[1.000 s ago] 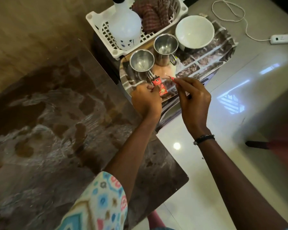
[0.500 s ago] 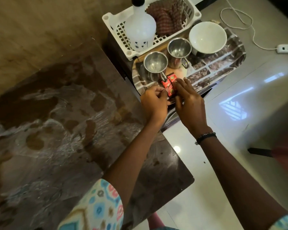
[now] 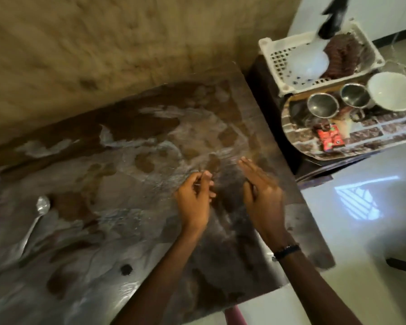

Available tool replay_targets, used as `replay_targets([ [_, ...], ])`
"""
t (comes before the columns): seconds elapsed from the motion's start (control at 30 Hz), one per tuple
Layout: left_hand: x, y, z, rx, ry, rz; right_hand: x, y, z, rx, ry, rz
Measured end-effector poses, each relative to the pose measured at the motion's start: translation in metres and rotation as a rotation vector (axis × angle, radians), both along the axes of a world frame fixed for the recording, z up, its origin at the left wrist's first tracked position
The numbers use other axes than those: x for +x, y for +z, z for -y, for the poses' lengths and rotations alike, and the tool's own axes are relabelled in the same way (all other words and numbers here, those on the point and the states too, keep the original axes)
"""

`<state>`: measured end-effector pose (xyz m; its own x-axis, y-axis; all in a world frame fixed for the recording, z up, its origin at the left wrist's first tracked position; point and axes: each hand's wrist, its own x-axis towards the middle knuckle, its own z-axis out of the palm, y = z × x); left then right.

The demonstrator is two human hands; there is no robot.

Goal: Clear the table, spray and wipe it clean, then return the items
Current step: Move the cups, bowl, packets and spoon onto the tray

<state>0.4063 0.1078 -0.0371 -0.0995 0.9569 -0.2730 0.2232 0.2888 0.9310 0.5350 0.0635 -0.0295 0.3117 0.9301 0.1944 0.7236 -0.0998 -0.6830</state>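
Note:
The brown table (image 3: 150,148) is streaked with pale smears. A metal spoon (image 3: 34,220) lies at its left. My left hand (image 3: 195,198) hovers over the table's right part with fingers loosely curled and nothing in it. My right hand (image 3: 260,195) is beside it, fingers straight and empty. On a side stand to the right, a patterned tray (image 3: 373,137) holds red sachets (image 3: 329,137), two steel cups (image 3: 322,105) (image 3: 354,95) and a white bowl (image 3: 393,90). A white basket (image 3: 279,59) behind holds a spray bottle (image 3: 307,62) and a dark cloth (image 3: 342,57).
A small dark speck (image 3: 126,269) sits on the table near the front. A beige wall (image 3: 103,43) runs behind the table. A glossy white floor (image 3: 361,207) lies to the right, with a dark object (image 3: 402,266) at the right edge.
Both hands let go of the red sachets on the tray and drew back over the table. The view swung left, so the spoon came into sight.

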Motion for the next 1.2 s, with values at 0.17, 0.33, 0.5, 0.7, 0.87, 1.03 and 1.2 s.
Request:
replay_targets([
  [0.17, -0.132, -0.003, 0.006, -0.025, 0.125, -0.036, -0.117, 0.005, -0.013, -0.114, 0.178, -0.082],
  [0.33, -0.252, -0.003, 0.003, -0.023, 0.253, -0.074, -0.235, 0.002, -0.03, -0.147, 0.263, -0.155],
  [0.5, -0.357, -0.007, 0.0, -0.038, 0.275, -0.086, -0.34, -0.012, -0.062, -0.218, 0.163, -0.381],
  [0.7, -0.447, -0.013, -0.005, -0.042, 0.302, -0.047, -0.421, -0.035, -0.106, -0.347, 0.07, -0.35],
  [0.87, -0.486, -0.022, 0.0, -0.056, 0.353, 0.002, -0.456, -0.047, -0.125, -0.378, 0.055, -0.302],
  [1.03, -0.52, -0.028, 0.015, -0.074, 0.374, 0.008, -0.471, -0.056, -0.133, -0.384, 0.046, -0.251],
  [1.2, -0.592, -0.024, 0.03, 0.013, 0.376, -0.266, -0.49, -0.052, -0.113, -0.385, 0.193, -0.366],
])
